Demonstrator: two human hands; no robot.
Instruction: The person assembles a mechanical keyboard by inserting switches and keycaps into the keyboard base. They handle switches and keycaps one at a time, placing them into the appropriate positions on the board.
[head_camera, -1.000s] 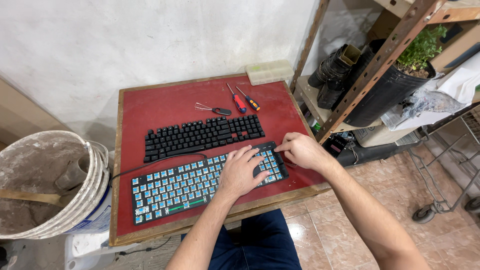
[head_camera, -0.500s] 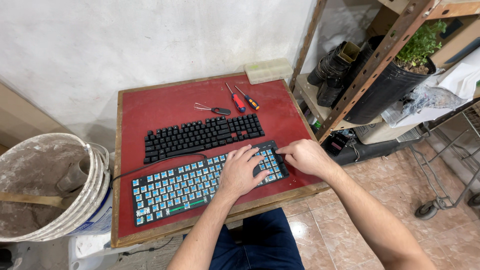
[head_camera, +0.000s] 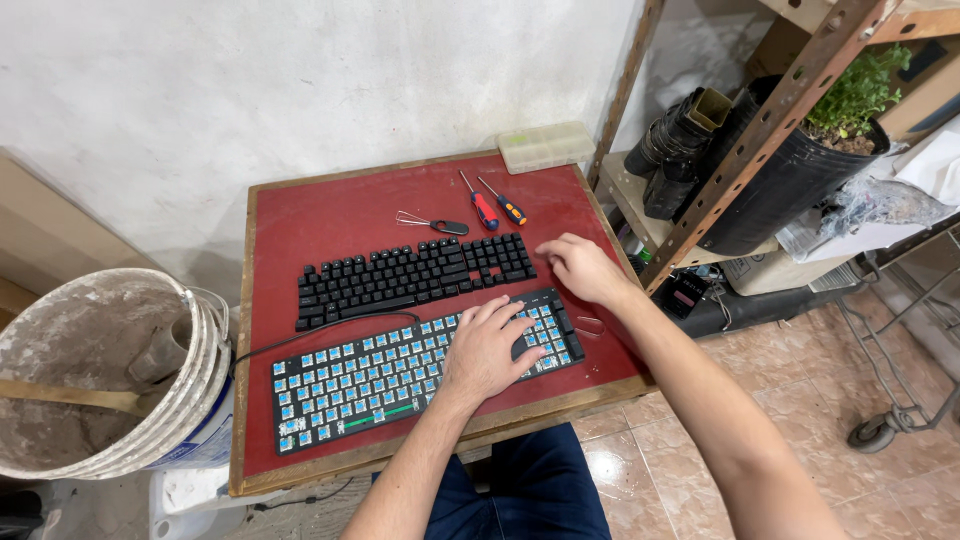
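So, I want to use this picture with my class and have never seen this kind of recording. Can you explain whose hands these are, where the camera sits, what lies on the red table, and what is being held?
The camera is worn on a person's head and looks down, so both bare arms coming in from the bottom are that person's own. The left hand lies flat on the near keyboard, whose keycaps are off, leaving rows of blue switches showing. The right hand rests on the red table near the right end of the black keyboard, which still has its caps. Neither hand visibly grips anything. Further back lie a wire keycap puller, two small screwdrivers and a pale plastic box. A dirty bucket stands to the left, metal shelving to the right.
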